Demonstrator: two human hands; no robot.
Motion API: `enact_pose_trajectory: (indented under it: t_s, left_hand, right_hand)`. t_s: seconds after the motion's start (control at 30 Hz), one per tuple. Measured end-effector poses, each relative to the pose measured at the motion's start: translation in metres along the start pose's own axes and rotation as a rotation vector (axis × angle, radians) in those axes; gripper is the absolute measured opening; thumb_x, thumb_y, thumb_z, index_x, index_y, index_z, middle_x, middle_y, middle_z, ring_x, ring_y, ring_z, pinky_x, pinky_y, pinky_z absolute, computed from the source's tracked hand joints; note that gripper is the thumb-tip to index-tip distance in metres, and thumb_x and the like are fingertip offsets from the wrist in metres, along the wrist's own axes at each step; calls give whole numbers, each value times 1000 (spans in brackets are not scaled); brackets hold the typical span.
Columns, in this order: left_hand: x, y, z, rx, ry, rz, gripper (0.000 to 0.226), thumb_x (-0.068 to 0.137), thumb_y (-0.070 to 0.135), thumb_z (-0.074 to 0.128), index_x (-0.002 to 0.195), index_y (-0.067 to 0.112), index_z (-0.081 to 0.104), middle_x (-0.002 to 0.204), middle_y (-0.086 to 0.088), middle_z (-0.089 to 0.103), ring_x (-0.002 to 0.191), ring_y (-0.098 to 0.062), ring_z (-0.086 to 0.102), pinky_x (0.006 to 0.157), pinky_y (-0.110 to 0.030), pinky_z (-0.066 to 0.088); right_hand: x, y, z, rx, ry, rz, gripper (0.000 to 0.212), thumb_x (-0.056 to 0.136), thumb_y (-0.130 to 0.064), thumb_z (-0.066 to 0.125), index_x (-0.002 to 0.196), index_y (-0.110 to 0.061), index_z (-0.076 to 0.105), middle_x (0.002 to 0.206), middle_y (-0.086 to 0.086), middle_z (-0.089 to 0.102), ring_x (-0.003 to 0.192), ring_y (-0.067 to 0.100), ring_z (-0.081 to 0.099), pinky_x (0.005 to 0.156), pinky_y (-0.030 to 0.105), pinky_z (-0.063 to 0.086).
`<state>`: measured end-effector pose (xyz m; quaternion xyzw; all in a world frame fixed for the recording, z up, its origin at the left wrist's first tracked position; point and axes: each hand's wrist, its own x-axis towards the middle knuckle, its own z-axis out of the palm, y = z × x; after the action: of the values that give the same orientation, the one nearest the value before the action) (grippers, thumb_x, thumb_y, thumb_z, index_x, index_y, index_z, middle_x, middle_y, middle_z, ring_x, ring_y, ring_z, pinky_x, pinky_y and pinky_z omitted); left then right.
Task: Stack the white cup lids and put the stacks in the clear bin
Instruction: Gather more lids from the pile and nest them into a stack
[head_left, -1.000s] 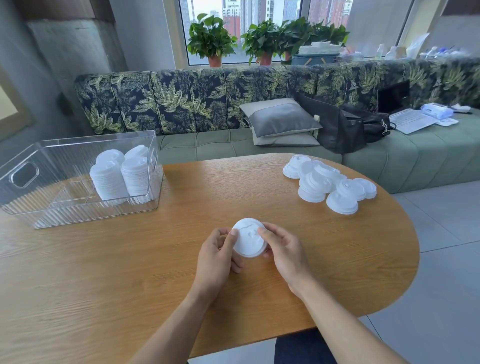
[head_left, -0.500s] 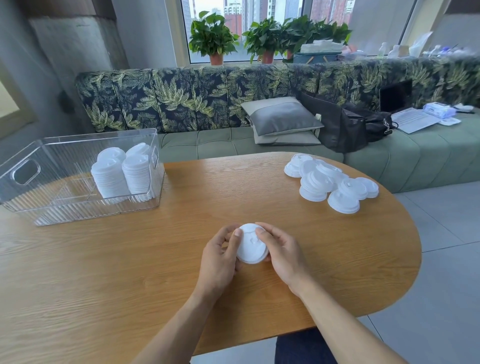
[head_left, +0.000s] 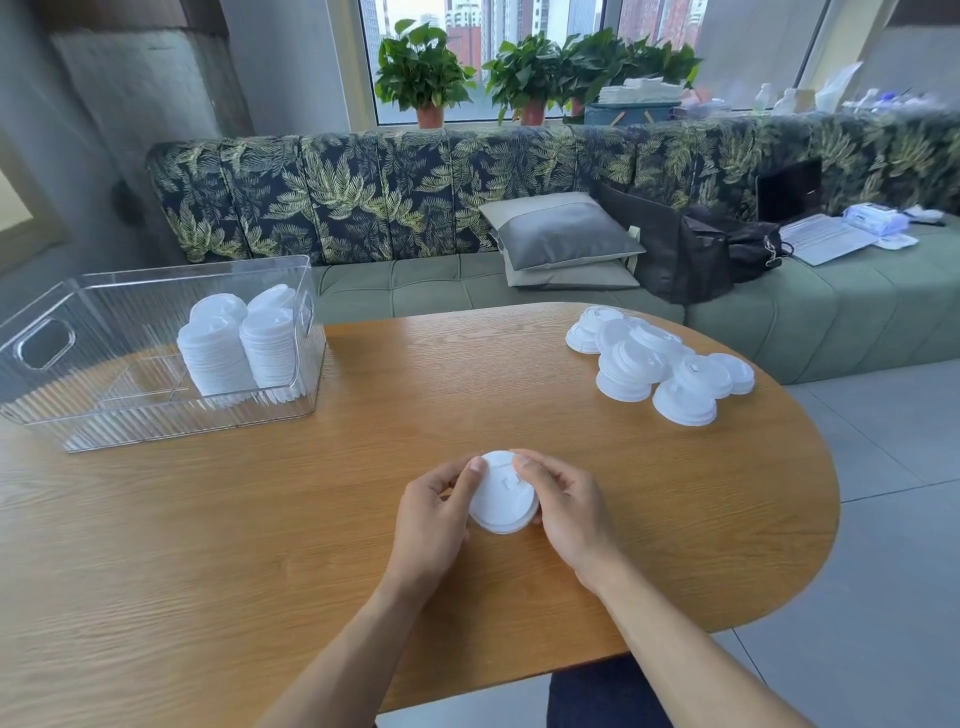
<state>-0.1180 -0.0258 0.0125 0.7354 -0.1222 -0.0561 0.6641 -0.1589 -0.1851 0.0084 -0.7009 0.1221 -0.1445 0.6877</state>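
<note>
Both hands, left (head_left: 434, 519) and right (head_left: 569, 512), grip a white lid stack (head_left: 503, 493) at the wooden surface (head_left: 260, 545) centre; loose lids (head_left: 660, 364) lie at two o'clock, clear bin (head_left: 104, 415) at ten.

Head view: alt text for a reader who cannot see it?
Left hand and right hand grip white lids at a wooden table. Lid stacks stand in the clear bin, left; loose lids lie piled, right.

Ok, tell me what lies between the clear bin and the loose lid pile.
Nothing: only bare tabletop separates the clear bin from the loose lid pile, head view.
</note>
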Motion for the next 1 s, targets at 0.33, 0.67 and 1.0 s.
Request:
enact_pose_trajectory:
  t_s: [0.33,0.67,1.0]
  left_hand:
    - [11,-1,7,-10,-82,-104,34,99,49,62,106,18,74,57,-14,67,45,-17,57,49,-24,49]
    - [28,5,59,-123,-108,-153,40,100,49,60,106,10,71,64,-19,69,49,-22,63,49,-26,53]
    - [66,15,151,-122,-180,-147,39,104,46,58,106,8,66,71,-9,70,47,-15,60,45,-24,48]
  right_hand:
    - [0,5,-8,48,178,-10,20,100,-36,67,117,-27,74,103,-21,77,103,-6,68,89,19,51]
    - [31,4,-73,-107,488,-78,21,100,-36,65,114,-22,70,111,-10,71,103,-5,62,87,12,47]
    - [75,4,-152,-370,667,-60,34,97,-31,68,128,-17,62,132,-3,55,131,17,42,113,43,40]
